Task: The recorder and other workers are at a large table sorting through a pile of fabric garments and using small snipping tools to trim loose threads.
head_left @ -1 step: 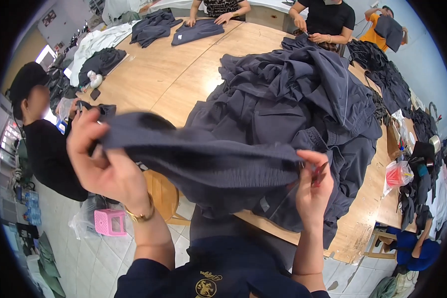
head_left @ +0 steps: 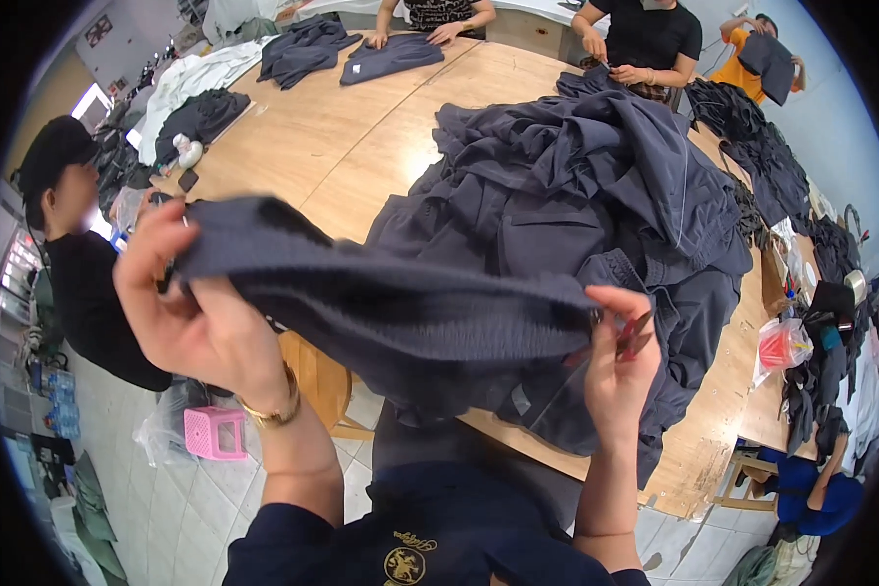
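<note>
Between my hands a dark grey garment (head_left: 410,308) is stretched out by its gathered elastic waistband. My left hand (head_left: 200,317), with a gold watch at the wrist, grips one end, its fingers hooked round the cloth. At the other end my right hand (head_left: 620,356) pinches the band between thumb and fingers. Something small, dark and red shows at the right fingers; I cannot make out what it is. Below and behind the held garment, a large heap of dark grey garments (head_left: 547,234) lies on the wooden table (head_left: 361,161), with pockets and elastic bands showing.
At the left stands a person in a black cap (head_left: 59,161). Others handle dark garments across the table. A wooden stool (head_left: 314,381) and a pink plastic stool (head_left: 215,435) are low on the left. A bag with something red (head_left: 781,347) lies right of the heap.
My left hand has moved slightly left and up, and the garment's left end went with it. The right hand has barely shifted and keeps its hold.
</note>
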Available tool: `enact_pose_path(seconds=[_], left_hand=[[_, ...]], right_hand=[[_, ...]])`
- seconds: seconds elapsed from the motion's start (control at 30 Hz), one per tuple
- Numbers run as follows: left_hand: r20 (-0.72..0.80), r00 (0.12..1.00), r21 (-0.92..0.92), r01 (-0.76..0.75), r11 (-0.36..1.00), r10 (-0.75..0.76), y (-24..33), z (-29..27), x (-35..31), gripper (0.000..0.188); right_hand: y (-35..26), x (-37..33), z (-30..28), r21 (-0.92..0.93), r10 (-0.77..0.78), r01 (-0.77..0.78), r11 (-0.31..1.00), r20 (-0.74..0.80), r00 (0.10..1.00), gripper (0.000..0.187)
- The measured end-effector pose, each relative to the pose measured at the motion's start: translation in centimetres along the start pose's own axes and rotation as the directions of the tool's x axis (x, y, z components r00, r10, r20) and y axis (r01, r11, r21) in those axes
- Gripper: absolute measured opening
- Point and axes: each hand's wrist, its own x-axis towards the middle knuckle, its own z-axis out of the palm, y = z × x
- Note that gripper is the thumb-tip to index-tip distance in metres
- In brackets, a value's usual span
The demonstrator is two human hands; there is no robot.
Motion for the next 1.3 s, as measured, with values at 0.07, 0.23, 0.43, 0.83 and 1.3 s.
enact_pose_path(seconds=[0.07,0.23,0.43,0.83,1.3], left_hand=[[-0.058,0.995,-0.062,-0.089,0.994,0.086,-0.4,2.1,1.4,0.021],[0.641,0.741,-0.376,0.531,0.759,-0.201,-4.4,9.5,-1.9,0.054],[0.797,0.517,-0.099,0.621,0.777,-0.312,-7.7,8.7,-8.3,0.048],[0.751,0.219,0.196,0.827,0.527,-0.623,-7.3,1.4,-17.0,0.013],[0.779,0.514,0.052,0.515,0.855,-0.357,-4.6,3.8,-16.3,0.034]], right_hand=[[-1.4,1.1,0.2,0.153,0.144,-0.144,0.978,0.009,0.989,0.018],[3.3,1.8,-1.7,-0.071,0.308,-0.309,0.948,-0.031,0.951,0.012],[12.4,-2.5,-7.7,-0.396,0.444,-0.500,0.770,-0.230,0.866,0.015],[2.7,-0.7,0.9,-0.492,-0.069,0.316,0.811,0.456,0.887,0.033],[4.4,-0.2,-12.0,0.669,0.156,-0.040,0.742,-0.114,0.981,0.031]])
